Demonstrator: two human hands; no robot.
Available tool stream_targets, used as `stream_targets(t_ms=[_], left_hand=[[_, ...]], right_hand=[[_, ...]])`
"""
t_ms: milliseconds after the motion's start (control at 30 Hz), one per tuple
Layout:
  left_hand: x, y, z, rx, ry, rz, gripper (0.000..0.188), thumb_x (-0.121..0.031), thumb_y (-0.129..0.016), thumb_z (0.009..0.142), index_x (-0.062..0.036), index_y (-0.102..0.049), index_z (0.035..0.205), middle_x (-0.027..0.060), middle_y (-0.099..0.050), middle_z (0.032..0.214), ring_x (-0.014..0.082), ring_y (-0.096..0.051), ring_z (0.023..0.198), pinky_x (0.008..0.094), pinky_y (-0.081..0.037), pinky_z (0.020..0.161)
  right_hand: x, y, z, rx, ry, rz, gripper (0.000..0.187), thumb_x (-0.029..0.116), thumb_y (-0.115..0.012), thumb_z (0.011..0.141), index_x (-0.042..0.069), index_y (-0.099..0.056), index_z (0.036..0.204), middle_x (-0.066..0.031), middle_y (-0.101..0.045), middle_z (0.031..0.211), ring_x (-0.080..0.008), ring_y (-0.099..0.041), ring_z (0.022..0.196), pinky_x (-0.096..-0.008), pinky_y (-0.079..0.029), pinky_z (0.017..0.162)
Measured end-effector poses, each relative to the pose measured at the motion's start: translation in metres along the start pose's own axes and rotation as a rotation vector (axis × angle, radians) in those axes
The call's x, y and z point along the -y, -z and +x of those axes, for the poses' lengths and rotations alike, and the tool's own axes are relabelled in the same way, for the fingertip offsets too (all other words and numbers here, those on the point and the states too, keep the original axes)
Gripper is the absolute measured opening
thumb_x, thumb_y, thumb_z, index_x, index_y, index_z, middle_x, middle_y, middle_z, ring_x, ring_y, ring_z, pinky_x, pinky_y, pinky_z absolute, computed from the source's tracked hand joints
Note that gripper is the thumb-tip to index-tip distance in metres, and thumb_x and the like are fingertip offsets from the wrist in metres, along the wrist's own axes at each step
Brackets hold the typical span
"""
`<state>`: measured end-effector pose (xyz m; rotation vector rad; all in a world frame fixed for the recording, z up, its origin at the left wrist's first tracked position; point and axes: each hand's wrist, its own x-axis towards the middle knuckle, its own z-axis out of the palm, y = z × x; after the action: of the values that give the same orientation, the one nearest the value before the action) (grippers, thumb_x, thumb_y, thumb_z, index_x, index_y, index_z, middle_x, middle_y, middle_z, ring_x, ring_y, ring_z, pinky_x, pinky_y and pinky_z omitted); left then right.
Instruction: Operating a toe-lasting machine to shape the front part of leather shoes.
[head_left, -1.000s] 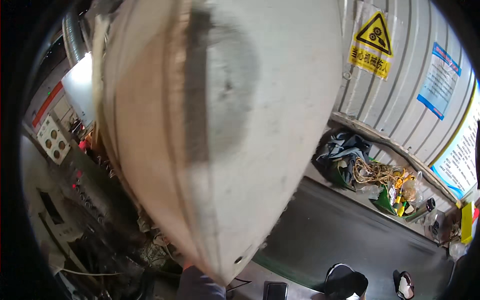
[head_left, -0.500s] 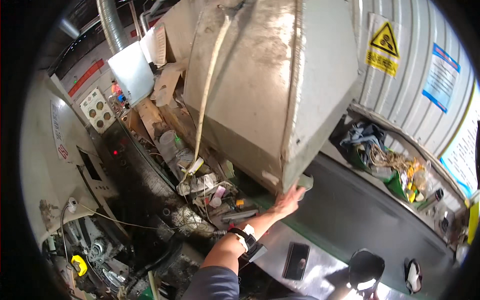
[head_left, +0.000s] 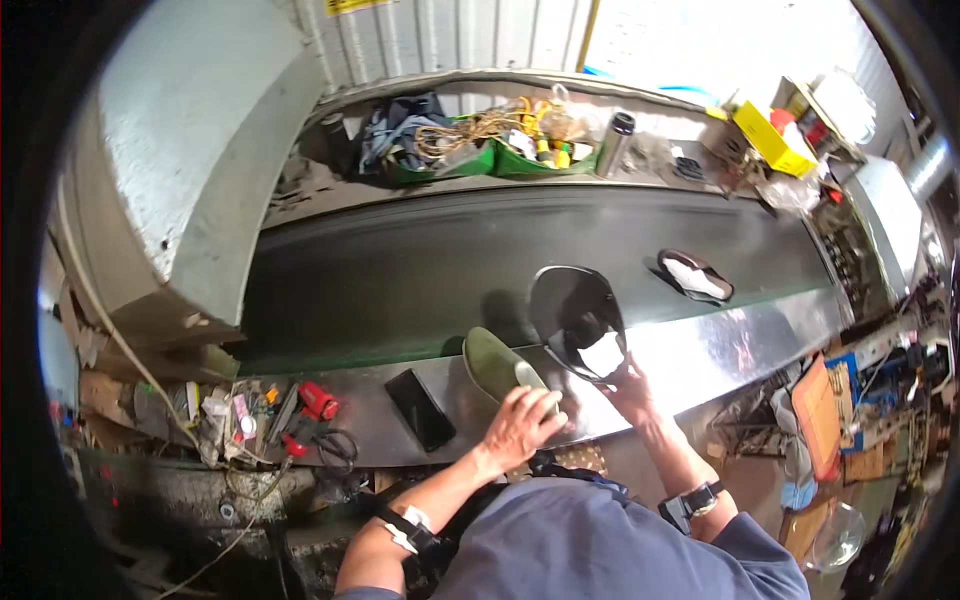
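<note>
My left hand (head_left: 522,428) is closed on the near end of an olive-green shoe sole (head_left: 490,362), tilted above the metal ledge. Beside it, my right hand (head_left: 632,396) grips a black shoe upper (head_left: 574,300) by its lower edge. That upper is dark and rounded, with a white patch near my fingers. The two pieces are held close together, and I cannot tell whether they touch. Farther right on the dark conveyor belt (head_left: 400,270) lies another dark shoe upper (head_left: 697,277) with a white underside.
A black phone (head_left: 420,410) lies on the metal ledge (head_left: 735,345). Left of it are a red power tool (head_left: 318,401) and clutter. A grey hood (head_left: 190,130) overhangs the belt's left end. Behind the belt stand green bins (head_left: 440,172), a thermos (head_left: 616,145) and a yellow box (head_left: 774,140).
My view has swung right. My left hand has come back from under the hood with the green sole, now beside the black upper in my right hand.
</note>
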<state>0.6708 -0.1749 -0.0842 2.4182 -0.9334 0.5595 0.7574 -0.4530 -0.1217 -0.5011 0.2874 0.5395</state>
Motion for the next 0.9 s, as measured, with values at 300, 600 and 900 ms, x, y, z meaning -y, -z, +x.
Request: stream_targets(t_ms=[300,600,900], left_hand=[[0.021,0.006,0.031,-0.374,1.101,-1.274,0.033,-0.036,-0.064,0.097,-0.0044,-0.072,0.104,0.0058,-0.071,0.096,0.0189,-0.065,0.101,0.0325,-0.048,0.092],[0.106,0.016,0.019,-0.181,1.566,-1.377,0.028,-0.025,-0.071,0.091,-0.0023,-0.070,0.109,0.0080,-0.070,0.104,0.0184,-0.067,0.093,0.0332,-0.053,0.084],[0.141,-0.026,0.021,-0.237,1.364,-0.339,0.038,-0.035,-0.070,0.089,-0.0010,-0.074,0.106,0.0188,-0.074,0.096,0.0323,-0.070,0.096,0.0395,-0.052,0.087]], right_hand=[[0.003,-0.044,-0.062,-0.316,0.312,-0.874,0.046,0.029,-0.064,0.099,0.004,-0.056,0.136,-0.0061,-0.065,0.122,-0.0158,-0.058,0.113,-0.0367,-0.046,0.100],[-0.079,-0.054,-0.100,0.493,0.758,-2.163,0.052,0.007,-0.075,0.070,0.009,-0.068,0.121,-0.0035,-0.059,0.080,-0.0246,-0.062,0.079,-0.0462,-0.052,0.091],[-0.127,-0.031,-0.039,-0.018,0.846,-1.559,0.080,0.017,-0.092,0.068,0.001,-0.052,0.136,-0.0233,-0.045,0.138,-0.0378,-0.047,0.128,-0.0444,-0.049,0.097]])
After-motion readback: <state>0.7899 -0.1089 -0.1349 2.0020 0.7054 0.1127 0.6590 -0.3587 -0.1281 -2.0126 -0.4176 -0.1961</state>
